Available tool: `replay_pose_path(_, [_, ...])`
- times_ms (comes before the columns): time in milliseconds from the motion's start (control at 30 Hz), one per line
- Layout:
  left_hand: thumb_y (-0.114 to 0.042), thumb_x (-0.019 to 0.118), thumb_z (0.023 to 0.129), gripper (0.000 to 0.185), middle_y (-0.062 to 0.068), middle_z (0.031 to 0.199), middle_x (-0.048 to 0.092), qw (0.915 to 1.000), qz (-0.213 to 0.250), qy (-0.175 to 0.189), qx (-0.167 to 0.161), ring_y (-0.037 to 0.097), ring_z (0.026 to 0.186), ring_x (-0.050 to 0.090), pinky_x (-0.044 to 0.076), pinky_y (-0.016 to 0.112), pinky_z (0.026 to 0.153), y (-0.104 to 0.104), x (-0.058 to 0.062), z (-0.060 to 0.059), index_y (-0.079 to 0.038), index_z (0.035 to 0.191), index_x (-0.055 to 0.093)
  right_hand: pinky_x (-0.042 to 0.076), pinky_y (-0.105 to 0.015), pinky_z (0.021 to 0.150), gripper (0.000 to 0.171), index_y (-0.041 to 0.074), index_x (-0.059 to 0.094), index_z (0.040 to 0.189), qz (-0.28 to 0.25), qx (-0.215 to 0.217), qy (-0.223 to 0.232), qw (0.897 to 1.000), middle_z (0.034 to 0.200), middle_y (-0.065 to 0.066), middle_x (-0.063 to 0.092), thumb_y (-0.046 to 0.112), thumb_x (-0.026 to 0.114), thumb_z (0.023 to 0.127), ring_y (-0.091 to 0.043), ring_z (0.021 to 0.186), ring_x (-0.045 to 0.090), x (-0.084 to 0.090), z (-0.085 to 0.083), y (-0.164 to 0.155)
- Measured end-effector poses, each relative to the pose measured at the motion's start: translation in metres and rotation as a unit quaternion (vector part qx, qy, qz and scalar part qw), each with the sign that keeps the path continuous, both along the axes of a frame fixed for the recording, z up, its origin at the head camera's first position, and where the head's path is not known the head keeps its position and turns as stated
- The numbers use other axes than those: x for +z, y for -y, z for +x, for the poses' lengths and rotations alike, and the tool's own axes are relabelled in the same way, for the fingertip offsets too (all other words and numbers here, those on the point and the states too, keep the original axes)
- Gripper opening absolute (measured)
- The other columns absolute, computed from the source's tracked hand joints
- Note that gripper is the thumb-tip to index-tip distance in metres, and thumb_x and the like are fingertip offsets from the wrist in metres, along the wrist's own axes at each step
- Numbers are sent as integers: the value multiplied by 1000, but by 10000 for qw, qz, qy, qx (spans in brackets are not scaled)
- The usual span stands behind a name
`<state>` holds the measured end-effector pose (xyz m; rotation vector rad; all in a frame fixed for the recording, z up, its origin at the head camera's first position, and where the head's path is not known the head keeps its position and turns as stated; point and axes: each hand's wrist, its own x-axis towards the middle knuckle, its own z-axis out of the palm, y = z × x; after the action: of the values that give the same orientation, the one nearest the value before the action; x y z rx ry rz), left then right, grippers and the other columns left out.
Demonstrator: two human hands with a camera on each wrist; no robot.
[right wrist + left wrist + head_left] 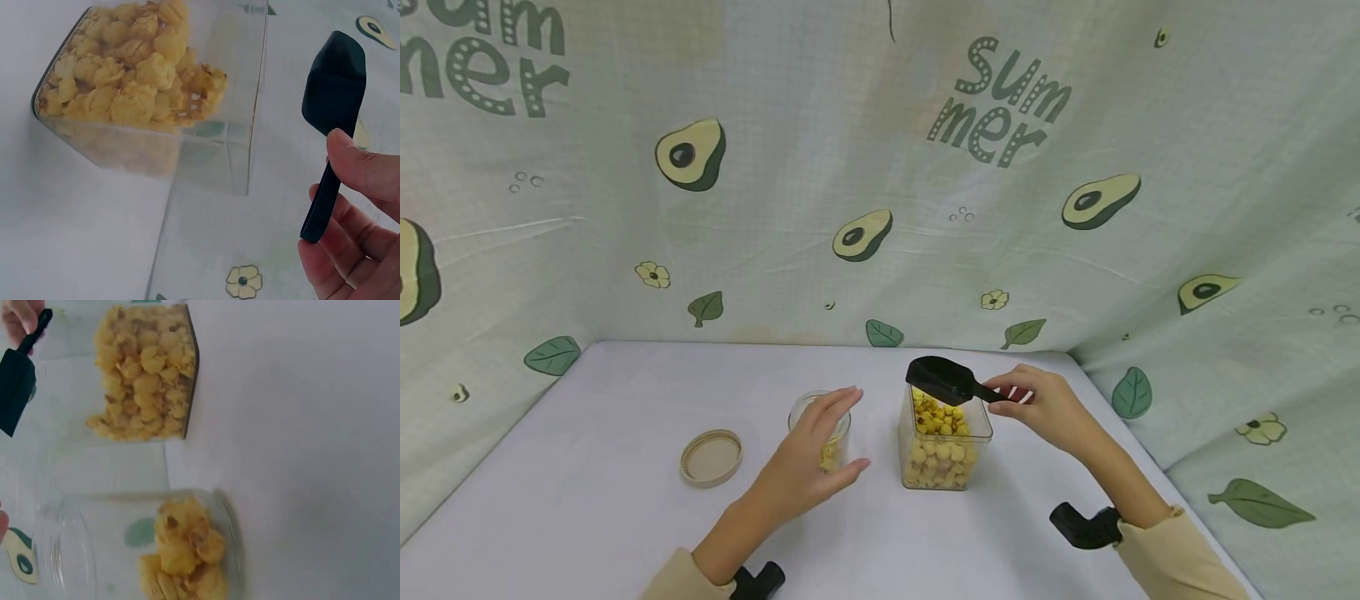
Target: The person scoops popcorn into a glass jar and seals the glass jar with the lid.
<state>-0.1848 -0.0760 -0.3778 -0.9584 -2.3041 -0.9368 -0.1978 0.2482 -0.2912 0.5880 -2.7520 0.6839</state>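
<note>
My right hand (1037,404) pinches the handle of a black scoop (942,379), holding it over the rim of a clear square container (910,454). Popcorn (125,81) fills the lower part of that container. To its left stands a round clear glass jar (125,519) with a little popcorn (184,550) at the bottom. My left hand (805,462) is in front of the jar in the head view and hides part of it. Its fingers are extended, the thumb spread apart, and nothing is gripped.
A round beige lid (711,458) lies on the white tabletop (587,467) left of the jar. Behind the table hangs a pale cloth (775,250) printed with avocados and leaves; it also runs along both sides. Each wrist carries a black camera mount (1086,527).
</note>
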Motion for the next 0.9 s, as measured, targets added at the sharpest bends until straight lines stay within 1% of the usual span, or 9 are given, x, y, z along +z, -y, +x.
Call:
replay_pose_path(67, [-29,74,79,80,1,144,36,9998,26,79,-171,16,130,38,45,38,101,-10,2,1,-18,145,30,49,-22,60,24,11,71,102,8,-20,13,10000,81,4,62,14,74,78,-9,73,55,-1,1,-3])
replay_pose_path(133, [-26,74,79,78,0,143,36,9989,176,224,-359,15,130,39,45,37,101,-20,2,1,-18,144,31,48,-22,59,24,11,71,102,9,-35,20,10000,80,4,61,15,74,78,-9,73,54,-2,2,-5])
replay_pose_path(200, [-23,74,79,78,0,142,37,9967,394,485,-522,15,129,40,45,36,102,-30,1,0,-18,144,31,48,-22,59,24,11,71,102,31,-55,20,10000,80,5,61,16,74,78,-9,72,54,-3,3,-7])
replay_pose_path(267, [-20,74,79,76,1,141,38,9922,666,827,-654,16,128,42,46,36,101,-39,-1,-1,-17,143,33,48,-22,59,24,11,71,101,33,-82,-13,10000,79,5,61,15,74,78,-9,72,54,-4,4,-10])
replay_pose_path(400, [-18,74,80,75,6,139,40,9799,1100,1523,-677,21,122,46,48,34,97,-57,-8,-4,-13,142,34,47,-21,58,23,11,71,99,55,-130,-101,9998,78,6,60,14,75,76,-7,70,53,-7,6,-16])
replay_pose_path(600, [-24,72,82,72,15,135,41,9652,1450,2107,-547,27,116,50,51,36,93,-75,-20,-12,-7,141,34,48,-20,58,24,11,71,99,53,-101,-176,9998,78,7,60,15,76,76,-5,70,53,-9,8,-21])
replay_pose_path(633, [-25,72,82,72,15,135,41,9619,1505,2217,-547,27,116,50,51,37,93,-77,-21,-13,-7,140,34,48,-20,58,24,12,71,99,58,-93,-180,9998,78,7,60,16,76,76,-5,70,53,-9,8,-22])
replay_pose_path(800, [-30,71,82,73,14,138,37,9384,1830,2869,-592,29,119,47,50,39,94,-84,-25,-20,-9,141,33,47,-20,57,24,12,71,99,120,-142,-136,9997,79,7,60,18,76,76,-6,70,53,-8,8,-24])
replay_pose_path(900, [-30,70,83,71,13,139,36,9296,1963,3052,-640,29,119,47,50,41,95,-86,-28,-24,-11,141,34,46,-20,56,25,12,71,99,165,-169,-89,9997,78,7,59,18,76,76,-6,69,52,-8,8,-25])
